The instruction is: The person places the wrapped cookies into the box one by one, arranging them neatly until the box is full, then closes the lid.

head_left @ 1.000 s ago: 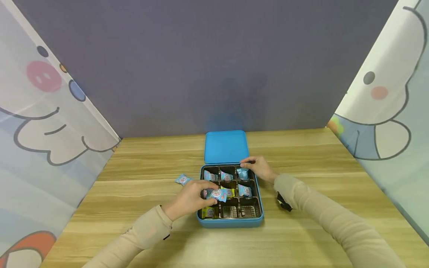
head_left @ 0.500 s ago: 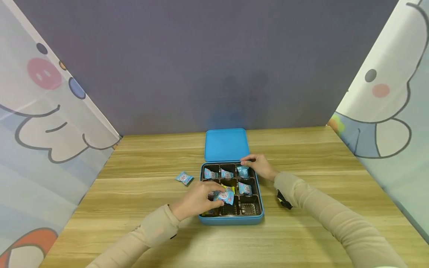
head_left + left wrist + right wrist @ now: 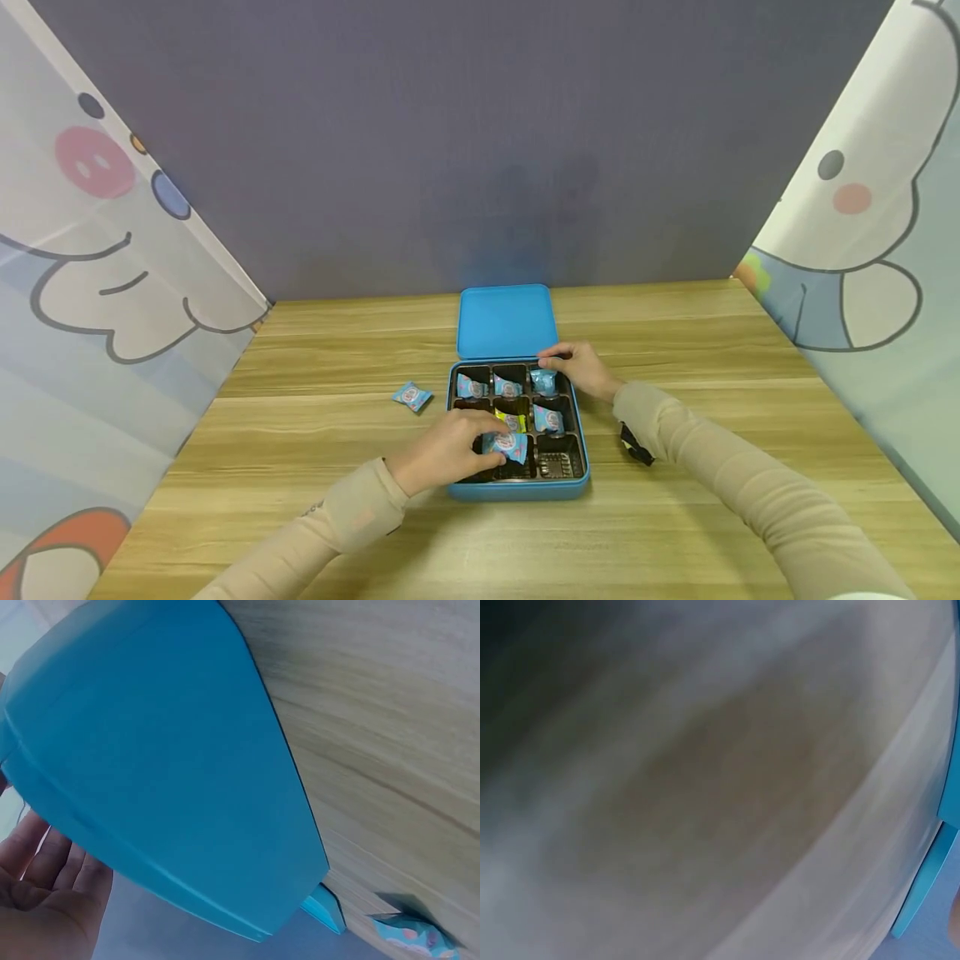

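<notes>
A blue hinged box (image 3: 517, 493) with a dark divided tray stands with its lid (image 3: 506, 322) laid back. My left hand (image 3: 446, 446) pinches a blue wrapped candy (image 3: 512, 447) between thumb and fingers, low over the tray's front middle compartment. That hand hides the front left part of the tray. At the box's back right corner, my right hand (image 3: 591, 372) holds the rim with thumb and fingertips. Blue candies lie in the back row and the middle right compartment, a yellow candy (image 3: 512, 420) in the centre one. The box's side (image 3: 165, 772) fills the left wrist view.
One loose blue candy (image 3: 412, 397) lies on the wooden table (image 3: 330, 375) left of the box. A grey panel (image 3: 480, 150) rises behind the table, and cartoon-printed curtains (image 3: 75, 250) flank it. A pale blurred surface covers most of the right wrist view.
My left hand has carried the blue candy rightward, from over the middle left of the tray to the front middle compartment. The right hand has kept its place on the rim.
</notes>
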### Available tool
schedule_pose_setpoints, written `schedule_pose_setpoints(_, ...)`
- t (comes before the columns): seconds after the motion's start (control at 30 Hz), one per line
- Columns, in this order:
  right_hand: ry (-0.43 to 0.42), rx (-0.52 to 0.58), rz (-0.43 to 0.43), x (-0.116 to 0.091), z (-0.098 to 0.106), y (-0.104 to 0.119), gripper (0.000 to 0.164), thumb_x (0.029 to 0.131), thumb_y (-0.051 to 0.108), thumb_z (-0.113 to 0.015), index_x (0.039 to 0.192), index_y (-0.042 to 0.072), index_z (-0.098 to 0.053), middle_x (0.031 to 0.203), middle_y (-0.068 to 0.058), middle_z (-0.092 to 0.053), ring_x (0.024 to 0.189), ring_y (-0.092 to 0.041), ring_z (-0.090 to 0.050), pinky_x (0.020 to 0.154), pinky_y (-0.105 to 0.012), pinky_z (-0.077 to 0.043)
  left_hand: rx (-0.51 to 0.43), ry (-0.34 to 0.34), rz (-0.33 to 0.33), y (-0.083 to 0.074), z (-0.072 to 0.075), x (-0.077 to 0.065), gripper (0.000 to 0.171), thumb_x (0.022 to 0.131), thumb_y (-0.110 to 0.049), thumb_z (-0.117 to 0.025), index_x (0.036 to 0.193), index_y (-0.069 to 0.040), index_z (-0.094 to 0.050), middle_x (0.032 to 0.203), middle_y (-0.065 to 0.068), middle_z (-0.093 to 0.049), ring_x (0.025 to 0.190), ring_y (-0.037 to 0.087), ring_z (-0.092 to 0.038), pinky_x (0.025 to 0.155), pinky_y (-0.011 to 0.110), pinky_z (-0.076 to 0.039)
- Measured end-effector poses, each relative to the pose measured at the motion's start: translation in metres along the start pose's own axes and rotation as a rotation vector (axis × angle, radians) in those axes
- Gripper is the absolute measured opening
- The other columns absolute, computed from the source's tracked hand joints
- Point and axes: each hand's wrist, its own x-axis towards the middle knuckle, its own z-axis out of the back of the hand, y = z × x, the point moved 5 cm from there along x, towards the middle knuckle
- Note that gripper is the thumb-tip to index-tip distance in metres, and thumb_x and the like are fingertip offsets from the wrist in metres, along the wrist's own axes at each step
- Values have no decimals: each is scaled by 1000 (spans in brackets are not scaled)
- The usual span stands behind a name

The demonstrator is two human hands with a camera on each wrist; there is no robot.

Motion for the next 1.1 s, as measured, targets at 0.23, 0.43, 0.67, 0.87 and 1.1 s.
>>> schedule_pose_setpoints(0.23,7,-9,2,0,-1,-1,30,87,21,-63,110,2,-67,110,-15,-64,105,-30,-57,88,-36,-51,70,1,-28,-5,-2,1,33,84,-27,-68,112,-9,-66,112,4,-65,103,15,-62,87,24,-52)
schedule_pose_setpoints(0.43,6,15,8,-1,-1,-1,29,88,19,-63,110,0,-66,110,-16,-63,106,-31,-56,88,-37,-50,116,5,-42,-9,-4,1,34,84,-28,-67,112,-10,-65,113,3,-65,105,15,-61,89,26,-51)
schedule_pose_setpoints(0.67,2,0,5,-1,0,-1,30,87,21,-63,110,1,-66,112,-16,-63,108,-31,-56,91,-39,-49,139,-1,-24,-12,-8,2,34,83,-27,-68,113,-10,-65,114,3,-65,104,16,-61,91,33,-51)
schedule_pose_setpoints(0.87,1,-16,2,-1,0,-3,32,87,23,-64,110,2,-66,112,-15,-63,109,-31,-55,92,-39,-49,147,-13,-31,-15,-12,2,34,82,-25,-69,112,-9,-66,114,4,-65,104,16,-62,91,33,-51)
schedule_pose_setpoints(1.1,2,-11,1,-1,1,-2,33,87,25,-64,110,3,-66,114,-15,-63,111,-32,-54,93,-40,-48,204,-38,-63,-17,-15,2,35,83,-27,-68,112,-9,-65,113,3,-65,103,14,-62,89,25,-51)
